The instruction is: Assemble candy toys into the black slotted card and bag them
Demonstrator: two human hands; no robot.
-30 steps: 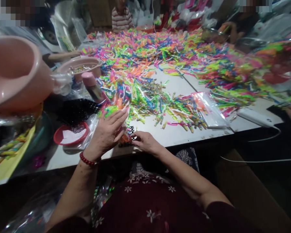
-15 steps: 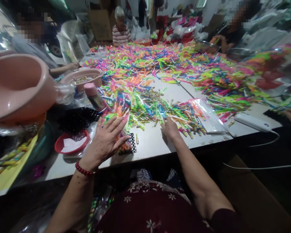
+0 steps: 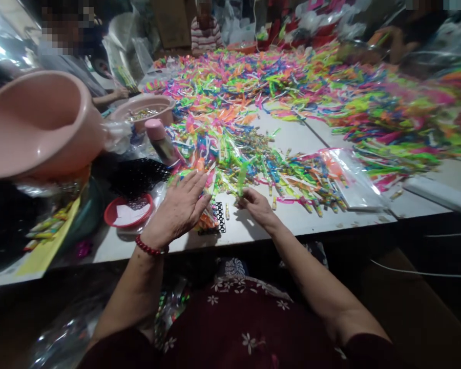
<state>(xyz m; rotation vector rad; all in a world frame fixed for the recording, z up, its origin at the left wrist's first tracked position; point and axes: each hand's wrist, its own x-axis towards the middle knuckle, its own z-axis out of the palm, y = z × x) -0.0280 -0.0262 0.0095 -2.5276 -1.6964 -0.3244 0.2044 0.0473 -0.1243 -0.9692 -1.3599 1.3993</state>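
My left hand lies flat with its fingers stretched out, over a bunch of colourful plastic strips. Part of the bunch is hidden under the palm. Beneath it sits a black perforated tray, its edge showing beside my thumb. My right hand pinches a bright green plastic strip between thumb and fingers, just above the table. One small gold-patterned piece stands out alone on the white table between my hands. Beyond both hands spreads a loose heap of strips with gold-patterned ends.
To my left are a large pink basin, a red basket holding white paper, black netting and a pink-capped bottle. A clear plastic bag and a white power strip lie rightward. Co-workers sit around the table.
My right hand has drawn back from the heap toward my left hand, bringing a green strip with it. My left hand stays on the bunch. The view has shifted.
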